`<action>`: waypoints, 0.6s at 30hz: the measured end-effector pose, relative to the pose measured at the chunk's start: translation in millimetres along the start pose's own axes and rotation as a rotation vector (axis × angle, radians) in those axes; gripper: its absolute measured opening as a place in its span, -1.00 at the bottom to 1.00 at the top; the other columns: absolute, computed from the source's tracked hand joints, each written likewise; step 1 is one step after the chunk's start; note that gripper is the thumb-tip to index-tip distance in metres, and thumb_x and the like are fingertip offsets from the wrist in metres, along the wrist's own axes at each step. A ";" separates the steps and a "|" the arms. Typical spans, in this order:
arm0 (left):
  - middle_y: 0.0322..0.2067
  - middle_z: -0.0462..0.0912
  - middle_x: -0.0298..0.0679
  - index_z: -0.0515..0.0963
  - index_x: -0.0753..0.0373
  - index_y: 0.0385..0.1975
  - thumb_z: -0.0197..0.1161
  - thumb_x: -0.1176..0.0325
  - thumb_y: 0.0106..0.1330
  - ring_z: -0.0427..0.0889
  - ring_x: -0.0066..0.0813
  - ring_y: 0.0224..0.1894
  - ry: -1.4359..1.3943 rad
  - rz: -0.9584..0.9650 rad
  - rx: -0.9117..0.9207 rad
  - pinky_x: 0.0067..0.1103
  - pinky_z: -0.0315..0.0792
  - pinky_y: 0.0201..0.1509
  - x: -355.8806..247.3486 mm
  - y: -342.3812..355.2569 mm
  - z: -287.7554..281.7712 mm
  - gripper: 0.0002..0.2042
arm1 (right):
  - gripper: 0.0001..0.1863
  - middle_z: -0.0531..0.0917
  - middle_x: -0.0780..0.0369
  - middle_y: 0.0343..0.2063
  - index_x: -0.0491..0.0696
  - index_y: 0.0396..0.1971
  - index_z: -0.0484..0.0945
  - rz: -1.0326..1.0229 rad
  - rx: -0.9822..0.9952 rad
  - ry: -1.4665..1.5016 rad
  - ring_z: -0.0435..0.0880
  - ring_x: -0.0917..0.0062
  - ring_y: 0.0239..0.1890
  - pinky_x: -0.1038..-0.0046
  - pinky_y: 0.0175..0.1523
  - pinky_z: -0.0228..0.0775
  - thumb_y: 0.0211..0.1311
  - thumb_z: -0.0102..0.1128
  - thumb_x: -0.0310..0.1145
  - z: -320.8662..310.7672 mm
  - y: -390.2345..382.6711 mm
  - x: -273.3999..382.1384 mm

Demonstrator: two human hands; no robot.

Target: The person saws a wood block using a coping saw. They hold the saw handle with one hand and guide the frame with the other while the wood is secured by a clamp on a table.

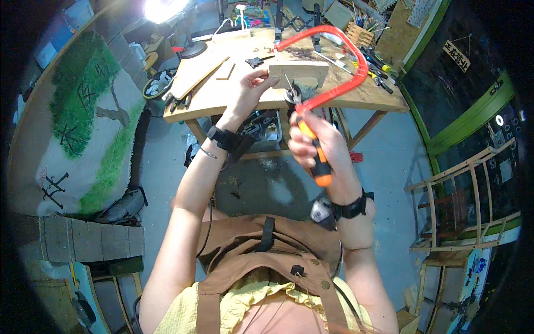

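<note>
Head: red saw [364, 65] extends beyond right grip [332, 146]; board [306, 68] beside left grip [250, 92].

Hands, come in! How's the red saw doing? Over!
Right hand gripping red saw. Left hand at left edge of upright wooden board. Dark clamp-like piece close by; unclear if blocking.

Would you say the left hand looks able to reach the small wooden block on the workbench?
Probably yes: the left hand is close by, and only bare workbench top shows between it and the small wooden block.
</note>
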State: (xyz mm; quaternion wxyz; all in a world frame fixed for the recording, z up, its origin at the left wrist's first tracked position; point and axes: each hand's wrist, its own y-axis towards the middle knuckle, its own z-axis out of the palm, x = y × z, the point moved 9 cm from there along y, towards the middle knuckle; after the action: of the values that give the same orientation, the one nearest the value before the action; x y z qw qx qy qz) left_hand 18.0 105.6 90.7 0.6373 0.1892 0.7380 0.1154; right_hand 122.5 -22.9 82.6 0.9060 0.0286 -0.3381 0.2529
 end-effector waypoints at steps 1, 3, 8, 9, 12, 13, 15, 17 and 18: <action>-0.56 0.53 -0.38 0.54 0.27 -0.32 0.21 0.29 0.10 0.38 -0.75 -0.49 0.024 -0.035 0.004 -0.74 0.27 -0.43 0.6 -0.2 5.2 -0.78 | -0.73 0.22 0.40 -0.74 -0.06 -0.48 0.26 -0.050 -0.037 -0.095 0.22 0.75 -0.75 0.72 -0.71 0.06 0.25 -0.15 -0.17 -1.9 15.3 9.7; -0.58 0.51 -0.39 0.53 0.29 -0.33 0.20 0.28 0.10 0.36 -0.76 -0.52 -0.015 0.010 0.016 -0.75 0.24 -0.46 10.1 5.0 5.4 -0.77 | -0.74 0.23 0.39 -0.73 -0.04 -0.54 0.22 -0.112 -0.005 -0.158 0.24 0.72 -0.72 0.68 -0.67 0.11 0.26 -0.19 -0.19 7.5 51.3 22.6; -0.62 0.46 -0.43 0.54 0.28 -0.33 0.22 0.26 0.08 0.30 -0.78 -0.56 -0.085 -0.011 -0.020 -0.76 0.19 -0.51 6.7 -1.6 -2.8 -0.76 | -0.74 0.22 0.39 -0.74 -0.08 -0.42 0.31 -0.008 -0.129 -0.081 0.18 0.79 -0.80 0.75 -0.80 0.01 0.24 -0.13 -0.17 -6.0 4.2 -0.2; -0.62 0.46 -0.43 0.53 0.29 -0.33 0.22 0.26 0.08 0.30 -0.78 -0.56 -0.068 -0.026 -0.027 -0.76 0.19 -0.51 13.1 -0.2 -3.0 -0.76 | -0.74 0.22 0.39 -0.74 -0.07 -0.42 0.31 -0.009 -0.069 -0.035 0.18 0.79 -0.80 0.75 -0.79 0.01 0.24 -0.13 -0.17 -0.6 -3.1 -2.4; -0.59 0.50 -0.38 0.53 0.30 -0.32 0.22 0.26 0.09 0.32 -0.77 -0.54 -0.011 -0.017 0.011 -0.76 0.22 -0.48 17.1 5.9 5.7 -0.75 | -0.74 0.21 0.40 -0.74 -0.04 -0.52 0.25 -0.047 0.004 -0.046 0.21 0.74 -0.73 0.70 -0.68 0.04 0.24 -0.14 -0.18 4.1 20.8 7.6; -0.57 0.52 -0.35 0.52 0.31 -0.32 0.22 0.25 0.09 0.36 -0.73 -0.54 0.034 0.008 -0.017 -0.75 0.25 -0.45 15.7 4.6 1.0 -0.74 | -0.75 0.19 0.41 -0.73 -0.04 -0.54 0.23 -0.097 -0.034 -0.061 0.20 0.75 -0.71 0.72 -0.65 0.05 0.25 -0.15 -0.20 6.2 38.0 13.3; -0.58 0.52 -0.36 0.53 0.30 -0.32 0.22 0.25 0.09 0.38 -0.71 -0.55 -0.008 -0.003 -0.007 -0.76 0.26 -0.47 15.7 5.2 0.4 -0.74 | -0.75 0.19 0.42 -0.72 -0.03 -0.54 0.22 -0.104 -0.011 -0.037 0.19 0.76 -0.71 0.72 -0.64 0.05 0.25 -0.14 -0.20 8.0 52.5 15.8; -0.59 0.52 -0.37 0.53 0.29 -0.33 0.22 0.24 0.08 0.37 -0.73 -0.56 -0.049 0.010 -0.030 -0.77 0.24 -0.49 13.9 0.7 -1.9 -0.74 | -0.74 0.21 0.41 -0.72 -0.03 -0.51 0.24 -0.066 -0.014 -0.017 0.21 0.76 -0.71 0.72 -0.66 0.05 0.24 -0.13 -0.17 2.3 45.3 8.9; -0.60 0.51 -0.39 0.53 0.28 -0.33 0.22 0.24 0.08 0.36 -0.75 -0.57 -0.046 -0.027 -0.026 -0.78 0.22 -0.51 8.1 -2.1 -3.1 -0.75 | -0.74 0.22 0.40 -0.72 -0.04 -0.49 0.25 -0.016 -0.016 -0.028 0.22 0.76 -0.71 0.71 -0.67 0.06 0.23 -0.12 -0.15 3.1 30.9 3.6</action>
State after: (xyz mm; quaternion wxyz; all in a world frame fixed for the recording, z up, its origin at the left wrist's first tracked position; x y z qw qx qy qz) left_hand 13.7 107.4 83.1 0.6582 0.1735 0.7240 0.1121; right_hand 108.2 4.8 83.5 0.9034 0.0277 -0.3526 0.2425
